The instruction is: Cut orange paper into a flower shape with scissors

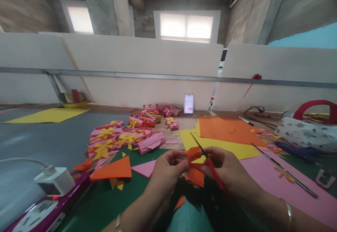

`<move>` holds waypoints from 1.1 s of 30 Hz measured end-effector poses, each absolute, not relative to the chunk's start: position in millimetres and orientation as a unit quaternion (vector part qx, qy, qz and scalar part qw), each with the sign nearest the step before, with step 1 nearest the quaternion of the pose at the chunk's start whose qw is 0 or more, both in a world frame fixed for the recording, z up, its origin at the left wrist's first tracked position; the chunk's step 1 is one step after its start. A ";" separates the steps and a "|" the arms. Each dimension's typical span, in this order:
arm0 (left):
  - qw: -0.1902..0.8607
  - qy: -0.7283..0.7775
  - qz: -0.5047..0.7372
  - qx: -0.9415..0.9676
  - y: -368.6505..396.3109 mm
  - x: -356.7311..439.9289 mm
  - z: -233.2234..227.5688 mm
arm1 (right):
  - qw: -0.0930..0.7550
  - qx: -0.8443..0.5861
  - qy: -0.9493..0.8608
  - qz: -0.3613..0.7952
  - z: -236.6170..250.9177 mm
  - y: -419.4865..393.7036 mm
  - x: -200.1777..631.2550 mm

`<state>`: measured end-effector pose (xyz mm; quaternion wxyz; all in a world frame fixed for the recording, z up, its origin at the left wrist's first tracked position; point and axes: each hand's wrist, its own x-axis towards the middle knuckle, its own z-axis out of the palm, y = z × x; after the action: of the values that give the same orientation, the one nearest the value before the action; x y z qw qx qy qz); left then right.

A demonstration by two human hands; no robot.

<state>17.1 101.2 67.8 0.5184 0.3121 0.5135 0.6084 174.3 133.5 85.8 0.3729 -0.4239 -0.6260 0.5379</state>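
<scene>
At far left a white charger (54, 180) sits plugged into a purple power strip (42, 209) at the table's edge. Right of it, a loose orange triangle (113, 169) and small yellow and orange offcuts lie on the green mat (110, 204), and behind them stands a pile of finished pink pieces with yellow bows (123, 139); judged from that pile, much of the making is already done. At centre, your left hand (167, 170) pinches the folded orange paper (195, 165) between thumb and fingertips, closed on its left edge and holding it just above the mat. Your right hand (229, 172) is wrapped round the red-handled scissors (207, 163), whose blades meet the paper's upper fold; whether the blades are parted or together cannot be told. The piece appears only partly cut, so it reads as in progress. Further right, uncut orange sheets (229, 130) and yellow sheets (231, 149) lie stacked beside a pink sheet (289, 193), which suggests stock remains for more pieces. A metal ruler (284, 170) and a blue glue gun (297, 150) rest at far right.
</scene>
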 end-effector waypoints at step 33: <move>0.500 0.432 0.739 0.133 121.3 -38.0 101.0 | 0.060 -0.354 -0.906 0.223 99.8 112.8 173.3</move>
<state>-38.0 121.3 101.0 0.4996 0.1332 0.4316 0.7392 173.3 112.8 99.8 0.0595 -0.3545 -0.9060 0.2234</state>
